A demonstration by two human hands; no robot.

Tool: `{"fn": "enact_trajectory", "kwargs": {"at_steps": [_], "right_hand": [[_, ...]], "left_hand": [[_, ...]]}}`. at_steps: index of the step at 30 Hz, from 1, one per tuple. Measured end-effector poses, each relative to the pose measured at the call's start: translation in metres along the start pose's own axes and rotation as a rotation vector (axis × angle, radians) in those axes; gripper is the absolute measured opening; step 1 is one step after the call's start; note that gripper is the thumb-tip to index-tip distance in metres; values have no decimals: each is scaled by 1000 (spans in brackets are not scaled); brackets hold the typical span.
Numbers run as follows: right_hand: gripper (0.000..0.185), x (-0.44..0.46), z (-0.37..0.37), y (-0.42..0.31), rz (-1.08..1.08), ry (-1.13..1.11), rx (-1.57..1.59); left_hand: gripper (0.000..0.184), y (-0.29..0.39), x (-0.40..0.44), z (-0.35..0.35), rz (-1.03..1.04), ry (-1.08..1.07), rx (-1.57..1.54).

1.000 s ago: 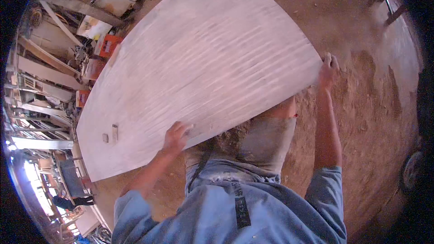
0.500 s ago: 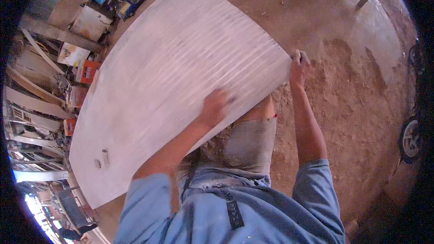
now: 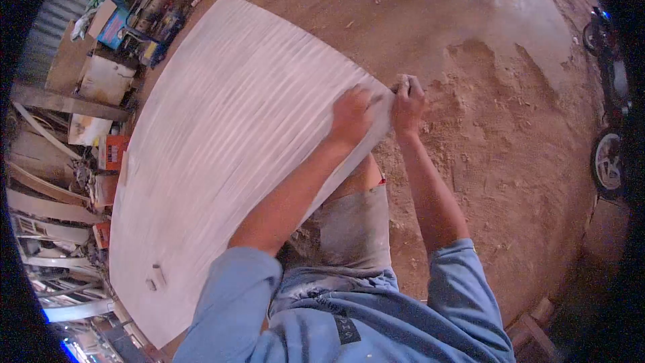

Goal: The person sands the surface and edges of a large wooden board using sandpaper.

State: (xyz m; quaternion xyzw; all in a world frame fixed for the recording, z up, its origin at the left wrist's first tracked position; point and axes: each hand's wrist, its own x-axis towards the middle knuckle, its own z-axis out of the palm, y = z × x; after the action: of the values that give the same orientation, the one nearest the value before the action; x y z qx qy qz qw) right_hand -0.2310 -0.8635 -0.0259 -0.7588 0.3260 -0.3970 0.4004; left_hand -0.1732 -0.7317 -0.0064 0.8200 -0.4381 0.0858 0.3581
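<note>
- Board: before the person's legs; support hidden.
- Left hand: at the board's right end; blurred, cannot tell its grip. Even, light strokes along the stripes should suit.
- Right hand: grip clamped on the board's right corner; firmness should limit shifting.
- Red box, blue box: left of the board; contents unclear.

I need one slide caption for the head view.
Left hand over a large, whitish, streaked flat board; right hand curled at its corner; brown dirt floor below.

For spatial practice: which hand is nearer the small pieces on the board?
Left hand, over the board, well beyond the small pieces; right hand, farther, at the board's corner.
</note>
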Motion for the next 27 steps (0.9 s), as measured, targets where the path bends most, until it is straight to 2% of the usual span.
{"fn": "enact_trajectory", "kwargs": {"at_steps": [1, 2, 4, 6, 7, 8, 9, 10, 11, 12, 13, 15, 17, 18, 19, 21, 24, 27], "right_hand": [[21, 0, 2, 1, 54, -11, 32], [21, 0, 6, 3, 108, -23, 69], [21, 0, 12, 11, 68, 2, 68], [21, 0, 13, 9, 47, 20, 78], [22, 2, 7, 0, 142, -46, 120], [24, 0, 2, -2, 243, -113, 159], [24, -2, 4, 2, 262, -114, 162], [23, -1, 6, 7, 160, -47, 149], [22, -2, 8, 11, 52, 13, 133], [22, -4, 8, 13, 64, 3, 127], [22, -3, 9, 13, 125, -11, 165], [22, 3, 12, 12, 175, -17, 207], [21, -1, 11, 12, 140, -10, 152], [21, -3, 7, 9, 139, -3, 140], [21, -2, 5, 1, 129, 5, 128], [21, -2, 5, 1, 109, 9, 119], [21, 2, 13, 14, 17, -21, 97], [21, 0, 5, 5, 119, -66, 118]], "left_hand": [[26, 5, 25, 10, -88, -109, -22], [26, 6, 33, 13, -77, -101, -23], [28, 4, 38, 15, -62, -70, -42], [32, -15, -11, -14, -73, -71, -59], [33, -21, -44, -44, -157, -135, 78], [35, -28, -77, -75, -345, -216, -13], [25, -6, -101, -115, -246, -27, 109], [25, -24, -139, -133, -233, -97, 207], [27, -9, -141, -156, -506, -229, 178], [29, 8, -137, -173, -783, -359, 145], [29, -4, -144, -161, -791, -360, 143], [24, -38, -145, -117, -50, -175, 352], [24, -17, -69, -75, -66, -105, 166], [25, -10, -38, -50, -79, 14, 74], [33, -19, -11, -23, -19, -49, 150], [31, 0, 43, -5, -96, -180, 92], [28, -11, 39, -3, -90, -103, 48], [29, -31, -51, -53, -129, -156, 116]]}}
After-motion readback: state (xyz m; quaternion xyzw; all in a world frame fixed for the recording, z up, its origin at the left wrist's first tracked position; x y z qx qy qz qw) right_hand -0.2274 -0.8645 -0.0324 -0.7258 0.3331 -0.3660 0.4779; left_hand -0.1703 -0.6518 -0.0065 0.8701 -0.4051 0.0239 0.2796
